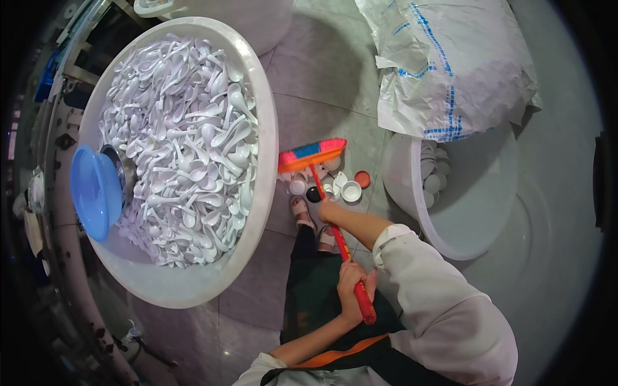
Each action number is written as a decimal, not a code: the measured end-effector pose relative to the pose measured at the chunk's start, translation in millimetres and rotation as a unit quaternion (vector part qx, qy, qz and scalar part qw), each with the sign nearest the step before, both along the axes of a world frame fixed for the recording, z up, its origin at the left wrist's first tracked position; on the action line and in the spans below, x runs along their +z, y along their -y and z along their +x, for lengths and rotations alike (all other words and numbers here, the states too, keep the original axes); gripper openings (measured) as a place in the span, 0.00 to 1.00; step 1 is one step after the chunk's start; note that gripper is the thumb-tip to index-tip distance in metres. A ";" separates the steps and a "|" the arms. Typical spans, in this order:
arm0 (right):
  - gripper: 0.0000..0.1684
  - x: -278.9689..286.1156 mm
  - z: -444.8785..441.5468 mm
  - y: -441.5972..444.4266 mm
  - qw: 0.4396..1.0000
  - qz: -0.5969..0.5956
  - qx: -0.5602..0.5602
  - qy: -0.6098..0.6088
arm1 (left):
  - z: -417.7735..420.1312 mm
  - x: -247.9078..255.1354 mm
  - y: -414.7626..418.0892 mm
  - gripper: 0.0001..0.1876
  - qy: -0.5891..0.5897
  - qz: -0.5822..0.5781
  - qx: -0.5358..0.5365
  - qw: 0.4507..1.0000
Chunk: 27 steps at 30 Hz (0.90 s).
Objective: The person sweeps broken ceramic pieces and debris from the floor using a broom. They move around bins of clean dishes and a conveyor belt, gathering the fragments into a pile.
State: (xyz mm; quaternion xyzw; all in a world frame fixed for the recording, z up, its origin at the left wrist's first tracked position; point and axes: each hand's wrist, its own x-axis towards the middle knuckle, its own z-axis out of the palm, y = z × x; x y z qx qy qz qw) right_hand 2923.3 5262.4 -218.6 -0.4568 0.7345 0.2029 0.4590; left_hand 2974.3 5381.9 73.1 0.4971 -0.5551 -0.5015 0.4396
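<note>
Both my hands grip the red handle [341, 241] of a push broom. My left hand [353, 285] is closed near its top end, and my right hand [329, 211] holds it lower down. The broom head [313, 154] has an orange base with pink and blue bristles; it lies across the floor beyond my feet. On the tiles just on my side of it are a white bowl [351, 191], a reddish round piece [362, 179], a black round piece [313, 194] and several white pieces [340, 179], some perhaps broken.
To the left stands a large white tub [269, 144] heaped with white spoons [183, 140]; a blue basin [94, 193] leans inside its rim. On the right, a white sack [449, 67] rests above another white tub [475, 202] holding stacked round white pieces [431, 171]. Grey floor tiles [309, 103] run between.
</note>
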 end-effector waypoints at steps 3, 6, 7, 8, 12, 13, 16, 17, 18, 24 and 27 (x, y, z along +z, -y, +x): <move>0.34 13.4 10.1 -22.6 0.908 0.101 0.403 0.059 | -1.2 30.1 -20.3 0.14 0.004 0.022 0.004 1.000; 0.21 44.9 13.4 -39.0 0.793 0.133 0.582 0.122 | 3.2 56.2 -29.6 0.13 0.025 0.028 -0.033 0.999; 0.17 63.2 5.9 -44.3 0.828 0.104 0.530 0.150 | 4.7 64.2 -29.4 0.13 0.034 0.031 -0.040 0.998; 0.14 82.0 -4.5 -46.5 0.860 0.074 0.472 0.177 | 3.8 72.4 -25.0 0.13 0.013 0.004 -0.052 0.999; 0.16 152.0 -36.3 -50.2 0.981 -0.032 0.123 0.144 | 4.4 84.2 -23.2 0.14 -0.048 -0.041 -0.123 0.990; 0.22 153.8 -45.7 -47.4 0.992 -0.050 -0.012 0.119 | 3.2 81.3 -26.4 0.14 -0.065 -0.042 -0.148 0.986; 0.19 127.8 -77.0 -4.4 0.986 -0.143 -0.064 0.066 | -1.1 34.2 -7.8 0.12 -0.047 -0.110 -0.176 0.977; 0.19 57.3 -120.7 -3.3 0.974 -0.219 -0.037 0.046 | -5.7 18.1 3.0 0.12 -0.052 -0.139 -0.202 0.968; 0.17 53.6 -121.6 28.0 0.961 -0.235 -0.135 0.059 | -9.4 -13.4 17.1 0.11 -0.034 -0.133 -0.207 0.969; 0.34 -17.3 -131.2 97.2 0.916 -0.158 -0.370 0.011 | -5.9 -160.8 74.4 0.13 -0.016 -0.165 -0.303 0.938; 0.40 -44.0 -102.7 48.7 0.941 -0.100 -0.323 0.011 | 23.0 -164.7 52.3 0.15 -0.015 -0.124 -0.349 0.929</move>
